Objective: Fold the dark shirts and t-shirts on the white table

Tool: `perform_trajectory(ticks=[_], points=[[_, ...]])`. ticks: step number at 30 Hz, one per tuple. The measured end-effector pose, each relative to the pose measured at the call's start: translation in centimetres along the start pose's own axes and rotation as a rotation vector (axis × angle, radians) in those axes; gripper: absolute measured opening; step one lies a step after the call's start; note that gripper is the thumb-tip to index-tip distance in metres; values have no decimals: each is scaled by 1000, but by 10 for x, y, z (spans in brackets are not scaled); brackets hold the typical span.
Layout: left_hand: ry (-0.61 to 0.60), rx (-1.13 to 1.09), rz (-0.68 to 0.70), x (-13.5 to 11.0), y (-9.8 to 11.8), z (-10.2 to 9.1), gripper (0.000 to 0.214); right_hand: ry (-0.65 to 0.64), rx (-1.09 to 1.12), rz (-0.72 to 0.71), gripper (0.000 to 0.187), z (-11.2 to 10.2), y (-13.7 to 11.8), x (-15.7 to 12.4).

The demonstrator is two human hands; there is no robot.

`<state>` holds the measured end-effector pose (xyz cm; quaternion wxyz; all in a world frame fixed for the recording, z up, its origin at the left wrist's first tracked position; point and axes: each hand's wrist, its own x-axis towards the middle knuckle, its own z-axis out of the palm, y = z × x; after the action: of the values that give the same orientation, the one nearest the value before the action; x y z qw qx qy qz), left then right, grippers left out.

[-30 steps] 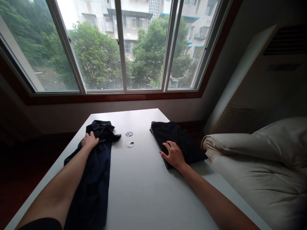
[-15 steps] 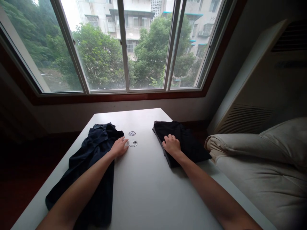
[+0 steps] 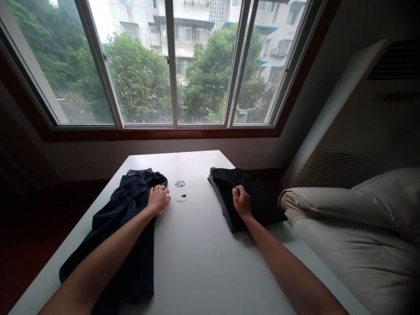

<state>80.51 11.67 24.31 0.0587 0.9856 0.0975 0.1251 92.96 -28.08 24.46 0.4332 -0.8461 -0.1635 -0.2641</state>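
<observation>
A dark navy collared shirt lies lengthwise along the left side of a white table, its collar at the far end. My left hand rests on the shirt's right edge near the collar, fingers curled onto the cloth. A folded black garment sits at the table's far right. My right hand lies on top of it, closed and pinching the black fabric.
Two round grey cable-hole covers sit in the tabletop between my hands. A wide window runs behind the table. A cream cushioned seat adjoins the table's right edge, with an air-conditioner cabinet behind it.
My left hand slid from the shirt's left side across to its right edge and curled onto it. My right hand moved further onto the black garment and closed from flat into a pinch.
</observation>
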Motion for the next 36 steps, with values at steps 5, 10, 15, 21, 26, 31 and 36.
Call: perform_trajectory(ticks=[5, 10, 15, 21, 26, 31, 36], points=[[-40, 62, -125, -45, 0, 18, 49, -44, 25, -24, 29, -5, -14, -6], [-97, 55, -312, -66, -78, 7, 56, -207, 79, -156, 28, -2, -44, -24], [-157, 127, -367, -73, -135, -9, 57, -489, 259, -228, 24, 9, -84, -53], [29, 143, -69, -73, -78, -24, 41, -1225, 638, -258, 24, -2, -135, -96], [-133, -372, 213, -73, 12, -33, 51, -1593, 852, -357, 32, -21, -170, -113], [-298, -410, 290, -88, 64, -29, 69, -1040, 709, -225, 36, -18, -156, -83], [-433, -257, 394, -121, 83, -49, 35, -342, 378, -59, 33, -10, -89, -17]])
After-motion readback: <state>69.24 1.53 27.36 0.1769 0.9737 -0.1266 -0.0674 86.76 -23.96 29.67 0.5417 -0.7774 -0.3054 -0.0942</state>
